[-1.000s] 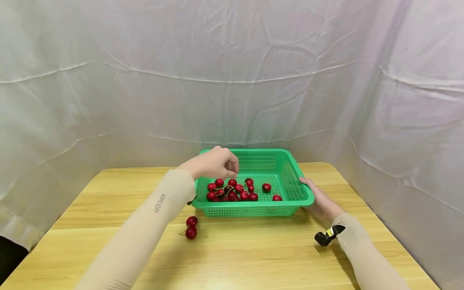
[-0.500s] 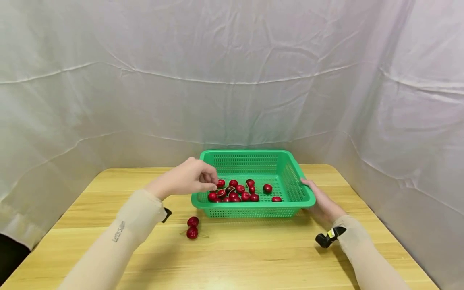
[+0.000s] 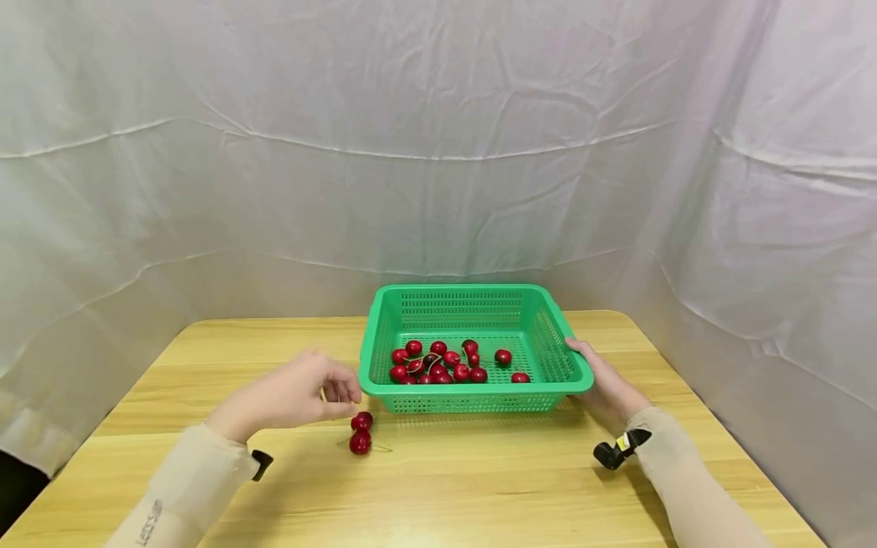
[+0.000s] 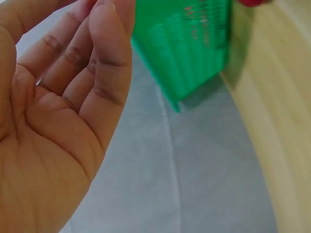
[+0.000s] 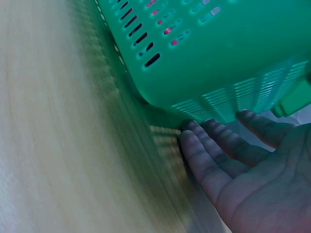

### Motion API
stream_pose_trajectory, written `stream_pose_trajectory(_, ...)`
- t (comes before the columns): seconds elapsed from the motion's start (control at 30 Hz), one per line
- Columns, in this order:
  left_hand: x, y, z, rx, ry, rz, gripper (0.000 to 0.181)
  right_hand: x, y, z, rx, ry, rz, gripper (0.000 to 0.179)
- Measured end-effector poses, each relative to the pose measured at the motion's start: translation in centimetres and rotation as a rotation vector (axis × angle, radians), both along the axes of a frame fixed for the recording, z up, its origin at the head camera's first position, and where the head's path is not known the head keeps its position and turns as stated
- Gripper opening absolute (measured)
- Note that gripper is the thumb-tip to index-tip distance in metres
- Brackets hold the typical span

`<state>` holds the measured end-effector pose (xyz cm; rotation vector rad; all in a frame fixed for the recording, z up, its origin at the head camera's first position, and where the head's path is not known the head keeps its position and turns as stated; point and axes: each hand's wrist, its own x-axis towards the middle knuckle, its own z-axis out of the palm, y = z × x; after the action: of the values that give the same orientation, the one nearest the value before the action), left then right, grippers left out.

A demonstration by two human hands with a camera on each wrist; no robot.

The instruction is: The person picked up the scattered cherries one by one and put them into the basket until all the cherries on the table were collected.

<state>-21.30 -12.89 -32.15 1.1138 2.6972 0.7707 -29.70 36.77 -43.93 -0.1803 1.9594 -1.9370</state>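
Note:
In the head view, a green plastic basket with slotted walls holds several red cherries. Left of its near corner, two more cherries with stems lie against each other on the table. My left hand hovers just beside this pair, its fingers loosely bent. The left wrist view shows an empty palm; the fingertips run out of frame at the top. My right hand holds the basket's right end, thumb over the rim. From the right wrist, its fingers lie against the outer wall, thumb hidden.
A wooden table carries everything. Pale fabric hangs as a backdrop behind it and along both sides. A small black device is strapped to the right wrist, and another black piece shows at the left wrist.
My left hand has drawn back from above the basket, moving left and toward me, down to the pair of cherries. The right hand and basket have stayed in place.

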Motion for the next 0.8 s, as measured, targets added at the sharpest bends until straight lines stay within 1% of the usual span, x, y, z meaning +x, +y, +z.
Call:
stream_pose_trajectory(0.1, 0.3, -0.9, -1.3, 0.010, -0.024, 0.018, 0.010, 0.0, 0.0, 0.0, -0.008, 0.002, 0.001, 0.087)
stream_pose_trajectory(0.23, 0.5, -1.7, -3.1, 0.002, -0.053, 0.060, 0.011, 0.1, 0.0, 0.1, -0.015, 0.012, 0.015, 0.086)
stream_pose_trajectory(0.33, 0.5, -1.9, -4.4, -0.021, -0.066, 0.087, 0.013, 0.1, 0.1, 0.1, -0.015, 0.015, 0.017, 0.086)
stream_pose_trajectory(0.43, 0.5, -1.9, -5.4, -0.042, -0.067, 0.096, 0.015, 0.0, 0.1, 0.1, -0.013, 0.007, 0.011, 0.087)
stream_pose_trajectory(0.6, 0.6, -1.7, -6.5, -0.054, -0.055, 0.095, 0.017, 0.1, 0.0, 0.0, -0.004, -0.008, 0.006, 0.089)
stream_pose_trajectory(0.8, 0.6, -1.4, -7.1, -0.068, -0.015, 0.098, 0.021, 0.1, 0.0, 0.2, 0.005, -0.006, 0.000, 0.089)
